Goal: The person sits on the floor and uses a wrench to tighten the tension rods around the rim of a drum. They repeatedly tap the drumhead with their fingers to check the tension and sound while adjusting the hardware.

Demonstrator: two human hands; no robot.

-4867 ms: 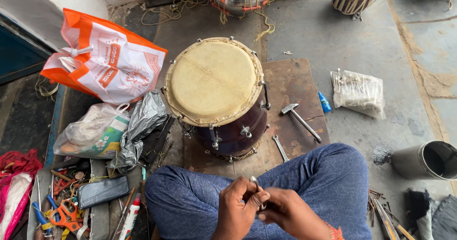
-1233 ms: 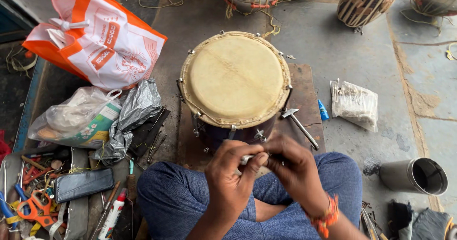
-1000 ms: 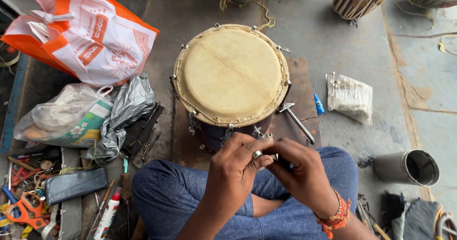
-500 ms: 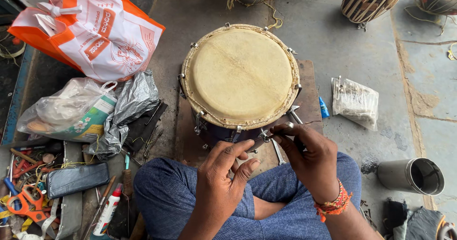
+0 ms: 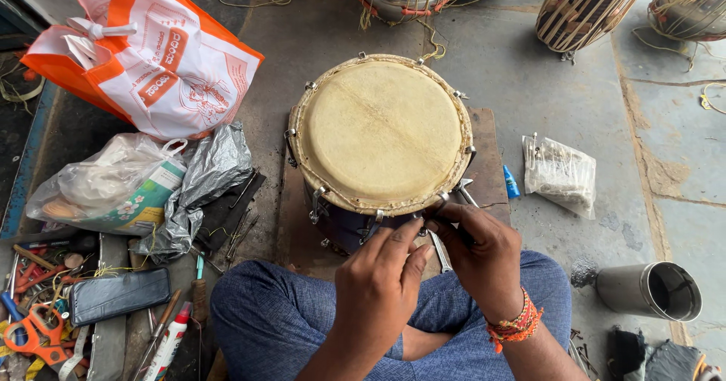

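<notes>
Drum [image 5: 380,135] upright on board [image 5: 484,128]; right hand [image 5: 480,256] pinches a rim hook [image 5: 441,198]; left hand [image 5: 378,286] fingers together, holding nothing.

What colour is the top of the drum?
Pale yellowish cream, on the drum, seen in the head view.

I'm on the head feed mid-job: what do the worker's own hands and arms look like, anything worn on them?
Both hands are bare, with no gloves, and both forearms are uncovered, no sleeves in view. The right hand has a band of orange and red threads with small beads around the wrist. The left hand shows no ring, watch or band on the parts in view. Below them are blue trousers.
</notes>
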